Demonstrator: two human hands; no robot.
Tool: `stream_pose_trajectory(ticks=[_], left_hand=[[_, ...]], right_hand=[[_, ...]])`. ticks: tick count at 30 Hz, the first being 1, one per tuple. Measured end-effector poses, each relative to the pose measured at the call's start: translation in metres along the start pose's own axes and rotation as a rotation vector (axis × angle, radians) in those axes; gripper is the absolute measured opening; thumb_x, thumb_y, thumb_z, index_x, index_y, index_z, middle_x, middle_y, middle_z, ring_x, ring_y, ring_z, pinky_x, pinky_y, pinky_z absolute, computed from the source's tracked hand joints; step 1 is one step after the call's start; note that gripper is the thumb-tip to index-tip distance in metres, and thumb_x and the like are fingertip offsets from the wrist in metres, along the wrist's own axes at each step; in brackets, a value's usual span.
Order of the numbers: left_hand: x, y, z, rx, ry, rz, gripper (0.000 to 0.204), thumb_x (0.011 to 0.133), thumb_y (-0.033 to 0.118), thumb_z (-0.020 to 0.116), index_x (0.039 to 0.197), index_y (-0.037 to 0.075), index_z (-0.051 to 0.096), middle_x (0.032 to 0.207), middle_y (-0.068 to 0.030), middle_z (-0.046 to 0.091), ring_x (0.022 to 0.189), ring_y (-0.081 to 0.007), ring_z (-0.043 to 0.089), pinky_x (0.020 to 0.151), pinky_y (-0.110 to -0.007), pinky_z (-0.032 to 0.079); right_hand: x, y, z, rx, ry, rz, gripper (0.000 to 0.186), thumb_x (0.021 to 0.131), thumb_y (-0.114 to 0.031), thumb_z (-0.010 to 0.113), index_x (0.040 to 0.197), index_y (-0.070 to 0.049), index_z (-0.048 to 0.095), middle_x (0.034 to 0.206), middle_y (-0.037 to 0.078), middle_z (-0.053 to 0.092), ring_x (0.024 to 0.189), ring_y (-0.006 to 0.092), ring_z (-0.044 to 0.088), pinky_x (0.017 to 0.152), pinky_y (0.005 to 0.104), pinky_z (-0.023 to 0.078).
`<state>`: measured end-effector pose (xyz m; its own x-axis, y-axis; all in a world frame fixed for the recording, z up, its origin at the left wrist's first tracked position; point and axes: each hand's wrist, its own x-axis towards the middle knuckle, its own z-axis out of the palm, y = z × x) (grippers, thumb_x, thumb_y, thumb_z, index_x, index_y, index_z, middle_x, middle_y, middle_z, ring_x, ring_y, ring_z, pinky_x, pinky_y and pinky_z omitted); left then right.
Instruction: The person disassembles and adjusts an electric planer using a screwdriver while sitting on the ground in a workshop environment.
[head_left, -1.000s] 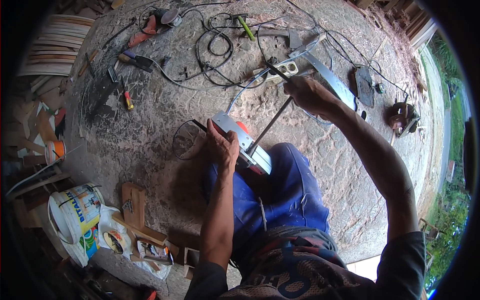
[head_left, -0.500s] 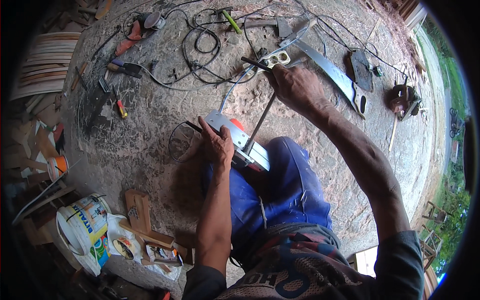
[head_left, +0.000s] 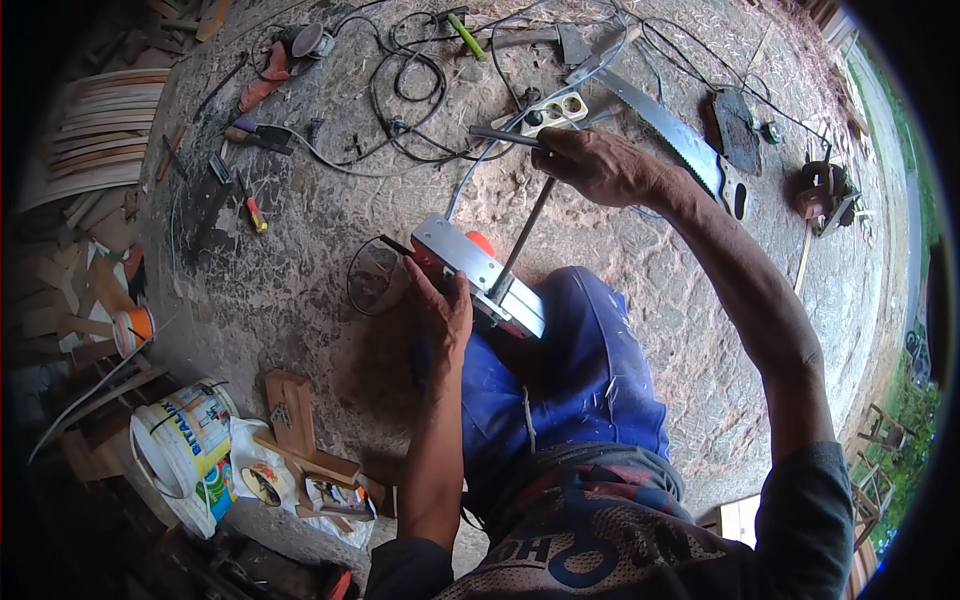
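Rough, pitted concrete floor [head_left: 300,260], strewn with cables and shavings. A power planer [head_left: 455,248] lies at the person's knees, between the blue trouser legs [head_left: 585,400], flat metal sole facing up, red body partly visible. Left hand [head_left: 443,308] holds the planer's left side, thumb and index finger spread in a V; other fingertips hidden. Right hand [head_left: 600,168] closed around the bar-shaped top of a metal rod [head_left: 530,230]; rod slanted, lower end touching the planer near its cutter slot. Beyond: power strip [head_left: 555,112], handsaw [head_left: 665,130].
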<state>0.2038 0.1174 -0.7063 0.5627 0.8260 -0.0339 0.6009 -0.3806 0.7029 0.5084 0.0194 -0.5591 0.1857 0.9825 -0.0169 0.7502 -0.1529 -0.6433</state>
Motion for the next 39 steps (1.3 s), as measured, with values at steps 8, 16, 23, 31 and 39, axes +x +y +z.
stream_pose_trajectory(ticks=[8,16,23,31,39], left_hand=[[-0.038,0.009,-0.002,-0.086,-0.167,-0.024,0.089,0.091,0.022,0.06,0.154,0.001,0.0,0.156,-0.0323,0.013,0.146,-0.0434,0.017,0.119,-0.047,0.02],[-0.04,0.006,-0.001,-0.052,-0.151,-0.007,0.098,0.084,0.019,0.064,0.153,-0.002,-0.003,0.157,-0.0319,0.008,0.147,-0.0439,0.011,0.12,-0.047,0.015],[-0.039,0.011,-0.004,-0.126,-0.204,-0.09,0.104,0.081,0.018,0.068,0.153,-0.002,-0.004,0.158,-0.0297,0.005,0.148,-0.0417,0.006,0.121,-0.047,0.009],[-0.039,0.013,-0.003,-0.128,-0.176,-0.076,0.104,0.078,0.016,0.067,0.153,-0.003,-0.002,0.157,-0.0299,0.006,0.148,-0.0416,0.007,0.121,-0.048,0.009],[-0.037,0.008,0.002,-0.13,-0.142,-0.032,0.104,0.075,0.014,0.067,0.153,-0.003,0.001,0.156,-0.0304,0.011,0.146,-0.0418,0.012,0.121,-0.049,0.011]], right_hand=[[0.0,-0.002,-0.017,0.242,-0.158,0.036,0.029,0.1,-0.031,0.054,0.11,-0.006,0.065,0.08,0.007,0.062,0.075,0.0165,0.058,0.07,0.0343,0.047],[-0.01,0.002,-0.025,0.151,-0.149,-0.066,0.033,0.1,-0.032,0.049,0.099,-0.003,0.064,0.082,0.009,0.064,0.071,0.0195,0.064,0.068,0.0353,0.05],[-0.043,-0.012,-0.02,0.261,-0.074,0.11,0.033,0.099,-0.031,0.05,0.092,-0.001,0.062,0.072,0.009,0.062,0.069,0.0202,0.065,0.065,0.0363,0.05],[-0.051,0.002,-0.015,0.329,-0.017,0.258,0.036,0.098,-0.032,0.048,0.087,0.0,0.061,0.071,0.009,0.061,0.064,0.0198,0.064,0.061,0.0366,0.048],[-0.052,0.009,-0.009,0.385,0.028,0.357,0.036,0.095,-0.03,0.05,0.085,0.003,0.061,0.07,0.011,0.061,0.065,0.0197,0.066,0.06,0.0356,0.05]])
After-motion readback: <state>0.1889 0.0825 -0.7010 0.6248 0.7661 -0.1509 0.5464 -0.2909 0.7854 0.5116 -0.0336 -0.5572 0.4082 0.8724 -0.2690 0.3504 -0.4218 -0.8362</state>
